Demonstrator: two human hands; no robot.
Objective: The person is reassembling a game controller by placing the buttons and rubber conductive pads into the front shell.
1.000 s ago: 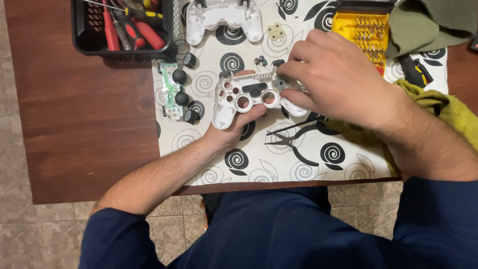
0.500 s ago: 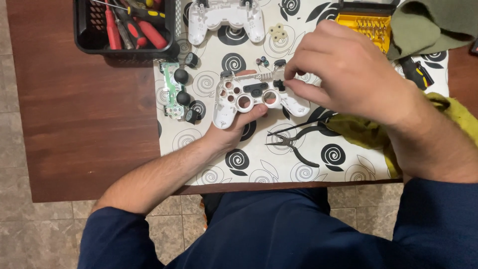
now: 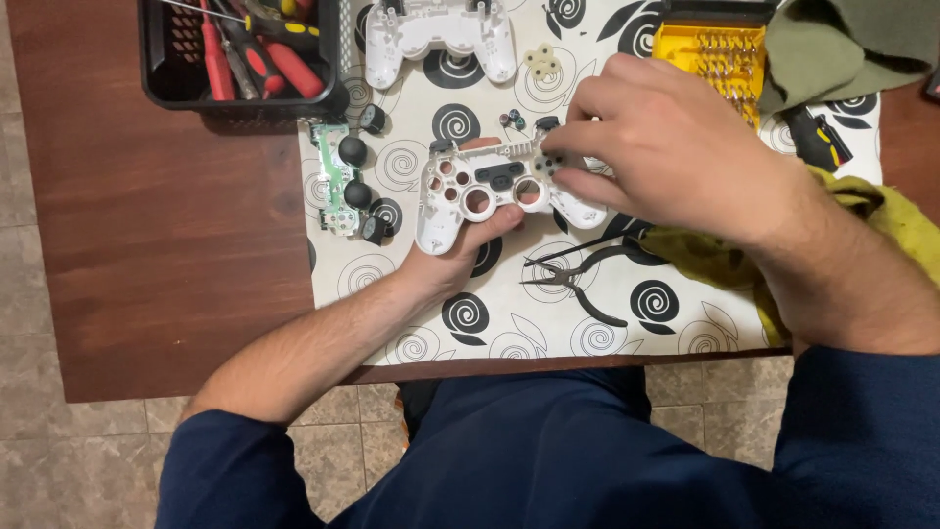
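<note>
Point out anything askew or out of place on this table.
Nothing is spilled or broken. The white plastic gamepad shell in both hands is merely dismantled; its green circuit board lies loose beside it, and the black pliers lie open.

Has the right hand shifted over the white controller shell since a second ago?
Barely: the right hand stays over the shell's right end, beside the yellow bit case.

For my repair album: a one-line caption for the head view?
Left hand holds a white controller shell while right hand fingers its end, above black pliers.
</note>
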